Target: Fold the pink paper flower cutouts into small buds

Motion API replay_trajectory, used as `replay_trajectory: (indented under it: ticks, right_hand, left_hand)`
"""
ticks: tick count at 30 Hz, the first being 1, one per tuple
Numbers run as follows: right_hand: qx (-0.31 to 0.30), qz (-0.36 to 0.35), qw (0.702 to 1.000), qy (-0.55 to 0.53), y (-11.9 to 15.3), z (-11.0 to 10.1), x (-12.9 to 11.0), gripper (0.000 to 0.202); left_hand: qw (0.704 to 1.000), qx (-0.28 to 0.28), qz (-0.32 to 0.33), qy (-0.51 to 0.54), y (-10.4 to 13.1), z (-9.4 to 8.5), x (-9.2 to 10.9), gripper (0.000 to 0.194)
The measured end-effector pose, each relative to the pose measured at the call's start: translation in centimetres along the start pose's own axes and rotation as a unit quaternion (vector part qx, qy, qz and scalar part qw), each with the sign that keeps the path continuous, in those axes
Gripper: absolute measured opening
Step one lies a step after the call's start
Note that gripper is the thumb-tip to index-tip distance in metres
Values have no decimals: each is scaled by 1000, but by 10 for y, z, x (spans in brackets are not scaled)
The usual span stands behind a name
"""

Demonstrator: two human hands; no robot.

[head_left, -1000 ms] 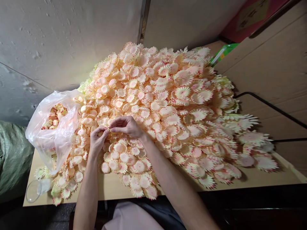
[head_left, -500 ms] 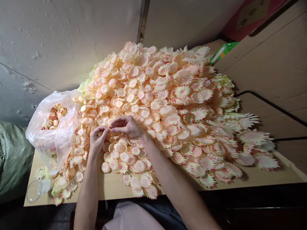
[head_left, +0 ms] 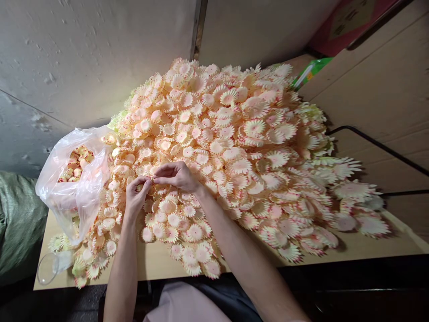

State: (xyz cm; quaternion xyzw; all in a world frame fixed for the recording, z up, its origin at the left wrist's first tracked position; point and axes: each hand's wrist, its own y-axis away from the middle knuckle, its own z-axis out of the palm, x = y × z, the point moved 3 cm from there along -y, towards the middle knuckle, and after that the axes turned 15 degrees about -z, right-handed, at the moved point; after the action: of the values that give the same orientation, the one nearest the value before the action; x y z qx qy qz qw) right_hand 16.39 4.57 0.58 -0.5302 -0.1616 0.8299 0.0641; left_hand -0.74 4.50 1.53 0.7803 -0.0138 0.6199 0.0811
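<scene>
A large heap of pale flower-shaped pieces (head_left: 231,154), scalloped and edged in pink, covers most of the table. Over its near left part, my left hand (head_left: 136,192) and my right hand (head_left: 177,176) meet at the fingertips. Thumb and forefinger of each hand are pinched together. Between them is something too small to make out, perhaps part of one of the pieces. Loose pieces (head_left: 194,232) lie below my hands and around my forearms.
On the left stands a translucent plastic bag (head_left: 89,197) with small curled pieces (head_left: 78,163) inside. A clear plastic cup (head_left: 47,268) lies at the table's (head_left: 161,264) front left corner. Cardboard (head_left: 378,103) and a black rod (head_left: 385,145) border the right; a wall (head_left: 100,53) rises behind.
Both hands stay almost in the same place, with the fingertips still together. Only a very slight shift of the view shows.
</scene>
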Motion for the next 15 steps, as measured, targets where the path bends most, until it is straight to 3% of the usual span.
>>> replay_trajectory:
  ticks: [15]
  right_hand:
    - [10, -6, 1000, -13, -1, 2, -4, 19]
  left_hand:
    - [1000, 3, -6, 12, 1, 3, 2, 24]
